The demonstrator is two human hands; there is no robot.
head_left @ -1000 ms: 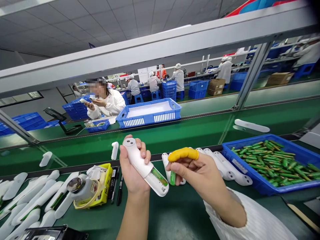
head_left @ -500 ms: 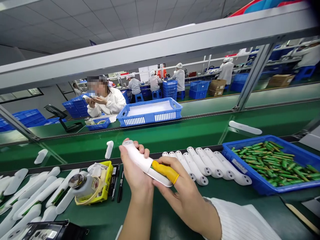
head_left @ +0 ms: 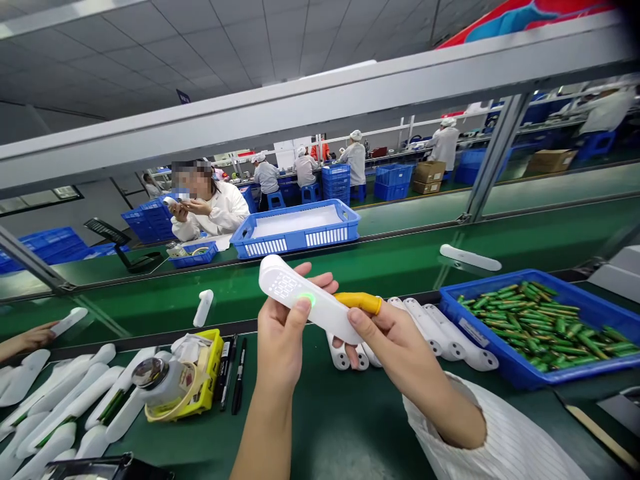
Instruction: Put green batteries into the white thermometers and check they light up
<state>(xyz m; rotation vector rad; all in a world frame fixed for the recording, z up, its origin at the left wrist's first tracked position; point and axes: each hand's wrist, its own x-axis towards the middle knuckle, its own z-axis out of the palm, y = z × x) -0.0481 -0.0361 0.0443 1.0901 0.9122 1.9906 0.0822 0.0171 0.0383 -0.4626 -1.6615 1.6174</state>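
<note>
Device lies between the two hands, held above the tabletop and touched by both, so neither is nearer. Its long axis slants from the wide display end, up and to the left, down to the narrower end at the right, with the display facing the wearer.

The left hand grips the middle and the display side: its thumb lies on the face against a lit green ring, and its fingers pass behind and show past the far edge. The right hand holds the narrow end, thumb on the near face, a yellow cover on a finger at the far side.

That split, left at the display and right at the tail, is in my judgement the relation that counts: the right hand can slip off along the axis without crossing the display.

Behind and beyond the right hand is a row of devices, then a blue bin of green batteries. The yellow basket stands left of the left forearm, well apart.
</note>
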